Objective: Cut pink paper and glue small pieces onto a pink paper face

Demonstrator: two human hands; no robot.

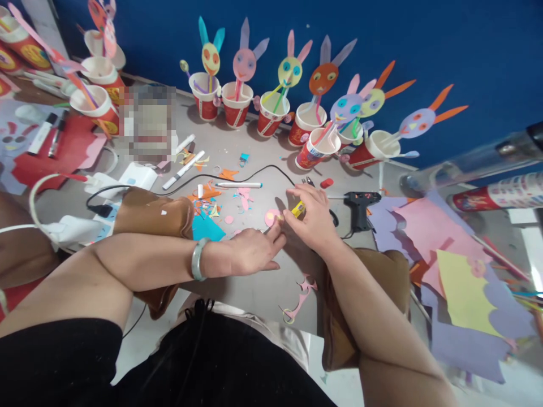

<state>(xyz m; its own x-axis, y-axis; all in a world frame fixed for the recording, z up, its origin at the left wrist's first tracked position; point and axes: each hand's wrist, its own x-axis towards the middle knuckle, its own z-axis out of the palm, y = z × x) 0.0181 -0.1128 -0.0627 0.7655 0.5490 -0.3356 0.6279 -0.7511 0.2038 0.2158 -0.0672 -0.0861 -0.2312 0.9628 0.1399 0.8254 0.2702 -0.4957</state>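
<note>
My left hand (257,250), with a pale bangle (198,259) on its wrist, is over the middle of the table with thumb and fingers pinched together. Its fingertips meet the edge of a pink paper disc (271,217) with a yellowish centre. What the pinch holds is too small to make out. Just to the right, my right hand (311,221) has thumb and forefinger apart. A yellow object (298,210) shows in that gap, partly hidden by the hand. Beyond the fingers lie a black-handled tool (309,182) and a red cap (326,183).
Red paper cups (237,107) with paper rabbit faces line the blue wall. A black glue gun (360,209) lies right, beside coloured paper sheets (462,288). Paper scraps (207,206), markers (183,169) and a black cable (254,172) are left of centre. Brown padded cushions (155,212) flank my arms.
</note>
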